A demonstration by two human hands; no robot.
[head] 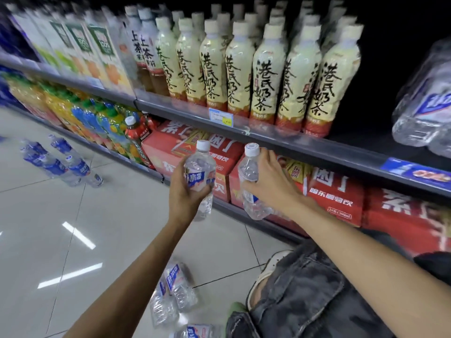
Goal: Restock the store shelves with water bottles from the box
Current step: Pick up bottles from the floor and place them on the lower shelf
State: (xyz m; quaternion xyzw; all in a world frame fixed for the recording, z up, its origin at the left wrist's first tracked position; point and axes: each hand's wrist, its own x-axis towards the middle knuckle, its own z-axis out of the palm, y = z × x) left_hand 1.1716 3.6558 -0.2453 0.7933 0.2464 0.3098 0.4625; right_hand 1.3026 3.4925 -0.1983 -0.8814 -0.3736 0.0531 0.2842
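Shelving runs diagonally from upper left to lower right. The middle shelf (305, 148) presents a grey front edge with a price tag (220, 117) clipped to it. On it stand rows of cream-labelled milk tea bottles (266, 76), ending short of the right side, where the shelf is dark and open. At the far right of that opening sit clear water bottles (424, 103), blurred, reaching to the frame edge. Below the shelf edge, red cartons (334, 193) fill the bottom level, their faces close to the lower shelf lip. To the left, juice cartons (97, 52) occupy the upper level and coloured drink bottles (85, 115) the lower.

The tiled floor (48, 228) is open to the left of the arms. A cluster of blue-labelled water bottles on the floor (58, 162) stands well apart at left; further loose bottles (175, 291) lie near the person's knee.

Both forearms extend forward and upward. The left hand (188, 191) is wrapped around the body of a water bottle (200, 167), upright, cap up. The right hand (271, 179) grips a second water bottle (250, 172) from its right side, tilted slightly, its cap just below the shelf edge. Both bottles are held in front of the red cartons, near each other but apart.
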